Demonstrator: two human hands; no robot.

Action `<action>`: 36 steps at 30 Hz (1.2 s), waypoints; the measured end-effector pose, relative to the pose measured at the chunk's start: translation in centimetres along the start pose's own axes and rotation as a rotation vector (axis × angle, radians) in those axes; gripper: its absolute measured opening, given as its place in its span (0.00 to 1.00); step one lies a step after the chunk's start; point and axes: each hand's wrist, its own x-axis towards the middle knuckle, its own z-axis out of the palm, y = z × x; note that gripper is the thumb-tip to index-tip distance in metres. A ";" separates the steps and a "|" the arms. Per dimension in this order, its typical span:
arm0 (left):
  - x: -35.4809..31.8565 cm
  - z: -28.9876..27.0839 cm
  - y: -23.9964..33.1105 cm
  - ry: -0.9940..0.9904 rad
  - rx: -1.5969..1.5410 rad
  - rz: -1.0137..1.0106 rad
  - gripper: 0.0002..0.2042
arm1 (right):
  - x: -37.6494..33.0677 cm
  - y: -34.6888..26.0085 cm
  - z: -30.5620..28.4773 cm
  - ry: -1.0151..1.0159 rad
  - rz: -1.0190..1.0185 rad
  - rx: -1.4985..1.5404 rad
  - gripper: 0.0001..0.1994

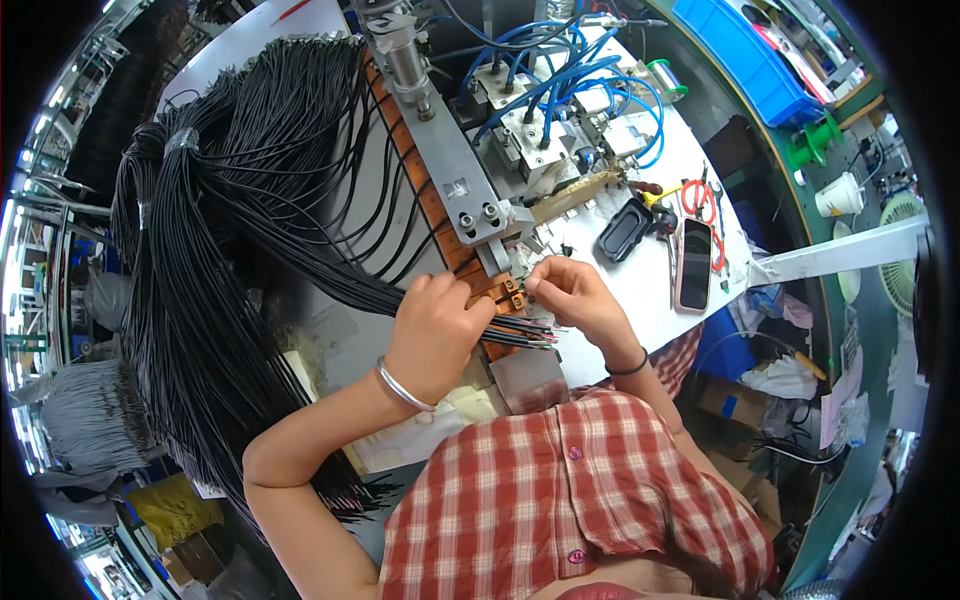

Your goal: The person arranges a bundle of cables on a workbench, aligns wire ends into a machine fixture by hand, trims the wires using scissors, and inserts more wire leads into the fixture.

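My left hand is closed over a bunch of thin black cables, just left of an orange-brown fixture block. The cables' stripped ends stick out to the right of it, showing red and white inner wires. My right hand sits on the other side of the block, thumb and forefinger pinched together close to it. What lies between those fingertips is too small to make out. Above both hands, a grey metal press arm reaches down to the fixture.
A large bundle of black cables hangs over the left table edge. Blue air hoses run over metal valve blocks at the back. To the right lie a black tray, a phone and red-handled pliers. A white bar crosses at right.
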 end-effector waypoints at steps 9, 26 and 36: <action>0.0 -0.4 0.0 0.066 -0.089 -0.017 0.13 | -1.4 -2.0 0.8 0.117 -0.068 -0.025 0.06; 0.0 -0.6 0.0 0.015 -0.063 -0.049 0.13 | -1.6 -2.9 1.4 0.025 -0.100 0.151 0.05; 0.0 -0.5 0.3 -0.006 -0.110 -0.006 0.08 | -1.2 -1.4 1.2 0.013 -0.131 0.213 0.04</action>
